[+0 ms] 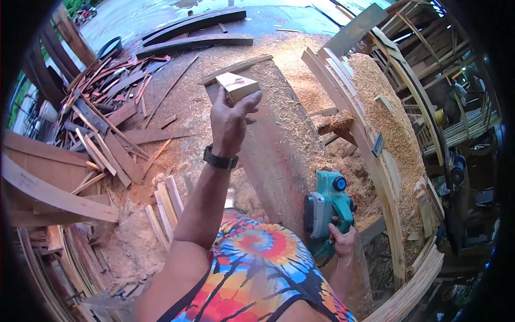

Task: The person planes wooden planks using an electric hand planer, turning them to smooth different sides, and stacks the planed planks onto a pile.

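Observation:
My left hand [230,121], with a dark watch on its wrist, reaches forward over the workbench [273,161]. Its fingers are closed on the near end of a pale wooden block [244,92], whose top face is light and angular. Behind the block, a wooden strip [236,70] lies across the bench. Down at the right, my right hand [344,240] is wrapped round the handle of a green electric planer [328,201]. The planer sits at the bench's right edge, close to my body; its underside is hardly visible.
Shavings [298,115] cover much of the bench and the ground. A long board [370,155] runs along the right side. Scrap wood [115,80] is heaped at the left, and dark beams [196,44] lie beyond the bench. Upright boards [166,206] stand near my left elbow.

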`<action>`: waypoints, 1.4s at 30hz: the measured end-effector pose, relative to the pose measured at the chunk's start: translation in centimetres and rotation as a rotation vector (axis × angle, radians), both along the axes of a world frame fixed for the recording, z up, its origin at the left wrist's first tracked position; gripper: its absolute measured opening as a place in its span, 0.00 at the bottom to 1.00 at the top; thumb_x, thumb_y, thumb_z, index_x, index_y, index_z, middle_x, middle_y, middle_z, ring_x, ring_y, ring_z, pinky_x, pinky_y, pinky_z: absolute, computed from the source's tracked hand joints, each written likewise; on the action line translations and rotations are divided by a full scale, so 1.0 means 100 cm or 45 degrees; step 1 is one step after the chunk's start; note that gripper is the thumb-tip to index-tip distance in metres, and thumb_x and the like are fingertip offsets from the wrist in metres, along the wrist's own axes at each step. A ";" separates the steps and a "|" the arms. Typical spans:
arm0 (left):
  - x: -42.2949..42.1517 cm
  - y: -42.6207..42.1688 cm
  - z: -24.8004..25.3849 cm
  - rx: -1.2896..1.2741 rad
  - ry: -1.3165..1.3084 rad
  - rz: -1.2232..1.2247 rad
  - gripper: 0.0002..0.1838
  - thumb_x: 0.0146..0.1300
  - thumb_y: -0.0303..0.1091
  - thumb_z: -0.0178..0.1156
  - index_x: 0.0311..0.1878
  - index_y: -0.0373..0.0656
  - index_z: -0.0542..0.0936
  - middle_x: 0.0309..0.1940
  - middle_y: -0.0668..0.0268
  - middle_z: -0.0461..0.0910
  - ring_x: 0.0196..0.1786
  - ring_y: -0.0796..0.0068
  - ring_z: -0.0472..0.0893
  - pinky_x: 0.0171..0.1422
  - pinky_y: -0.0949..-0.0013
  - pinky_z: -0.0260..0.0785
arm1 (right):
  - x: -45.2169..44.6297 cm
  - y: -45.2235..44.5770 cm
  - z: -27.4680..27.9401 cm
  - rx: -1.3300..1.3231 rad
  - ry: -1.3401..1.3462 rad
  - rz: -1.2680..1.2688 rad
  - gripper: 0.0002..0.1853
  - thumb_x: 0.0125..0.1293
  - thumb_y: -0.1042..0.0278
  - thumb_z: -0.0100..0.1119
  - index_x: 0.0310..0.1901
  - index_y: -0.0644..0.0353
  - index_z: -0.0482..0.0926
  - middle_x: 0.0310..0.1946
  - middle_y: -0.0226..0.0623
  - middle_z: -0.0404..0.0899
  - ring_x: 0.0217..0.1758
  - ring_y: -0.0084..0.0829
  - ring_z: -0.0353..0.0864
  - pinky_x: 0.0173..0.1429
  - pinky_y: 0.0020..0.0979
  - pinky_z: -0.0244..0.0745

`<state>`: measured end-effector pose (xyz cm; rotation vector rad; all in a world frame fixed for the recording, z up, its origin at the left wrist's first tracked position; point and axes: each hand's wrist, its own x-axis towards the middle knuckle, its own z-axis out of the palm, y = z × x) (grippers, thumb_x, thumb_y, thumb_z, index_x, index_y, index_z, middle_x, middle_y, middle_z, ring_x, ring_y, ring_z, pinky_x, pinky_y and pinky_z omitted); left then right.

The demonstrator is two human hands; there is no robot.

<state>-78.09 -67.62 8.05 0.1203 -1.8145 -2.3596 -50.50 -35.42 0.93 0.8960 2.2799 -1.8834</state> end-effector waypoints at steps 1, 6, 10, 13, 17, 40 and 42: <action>0.000 0.000 -0.001 0.001 0.002 -0.008 0.28 0.61 0.43 0.70 0.61 0.40 0.76 0.45 0.62 0.84 0.39 0.70 0.87 0.35 0.71 0.79 | -0.002 -0.004 0.005 0.002 -0.017 -0.030 0.17 0.61 0.72 0.69 0.51 0.66 0.79 0.22 0.30 0.76 0.18 0.22 0.72 0.24 0.26 0.67; -0.001 -0.001 -0.004 -0.005 -0.018 -0.023 0.27 0.62 0.43 0.70 0.60 0.40 0.76 0.45 0.62 0.84 0.40 0.70 0.87 0.36 0.71 0.79 | 0.001 -0.001 -0.001 0.012 0.027 0.005 0.16 0.61 0.72 0.69 0.49 0.66 0.80 0.21 0.30 0.75 0.18 0.22 0.72 0.23 0.26 0.66; 0.000 -0.002 -0.002 -0.034 -0.028 -0.023 0.28 0.62 0.45 0.70 0.60 0.40 0.77 0.45 0.63 0.84 0.40 0.70 0.87 0.37 0.70 0.78 | -0.003 -0.007 0.009 0.025 0.027 -0.015 0.15 0.61 0.71 0.69 0.49 0.65 0.80 0.20 0.31 0.75 0.17 0.22 0.72 0.22 0.27 0.67; 0.001 -0.002 -0.001 -0.036 -0.035 -0.022 0.28 0.61 0.45 0.70 0.60 0.39 0.77 0.45 0.62 0.84 0.41 0.69 0.87 0.37 0.69 0.78 | 0.000 0.000 -0.001 0.045 0.035 0.010 0.16 0.61 0.71 0.69 0.49 0.66 0.80 0.20 0.31 0.75 0.17 0.22 0.72 0.22 0.27 0.67; -0.001 -0.002 -0.001 0.034 -0.029 -0.020 0.28 0.58 0.42 0.72 0.57 0.38 0.75 0.42 0.61 0.84 0.36 0.74 0.84 0.33 0.73 0.75 | 0.001 -0.001 0.001 -0.007 0.022 -0.005 0.17 0.60 0.71 0.70 0.50 0.66 0.79 0.22 0.29 0.75 0.18 0.21 0.72 0.23 0.26 0.66; 0.001 0.004 -0.009 -0.115 -0.078 -0.017 0.28 0.64 0.43 0.63 0.60 0.31 0.76 0.50 0.57 0.82 0.45 0.61 0.87 0.39 0.68 0.80 | -0.002 -0.001 0.012 0.025 -0.076 0.018 0.18 0.59 0.71 0.70 0.50 0.66 0.80 0.22 0.26 0.74 0.20 0.18 0.72 0.24 0.24 0.67; 0.002 0.004 -0.008 -0.139 -0.085 -0.012 0.28 0.64 0.43 0.62 0.61 0.31 0.75 0.51 0.57 0.82 0.46 0.61 0.87 0.39 0.68 0.80 | -0.001 0.000 0.009 -0.009 -0.080 0.022 0.18 0.59 0.71 0.70 0.51 0.66 0.79 0.22 0.26 0.75 0.20 0.18 0.72 0.24 0.24 0.67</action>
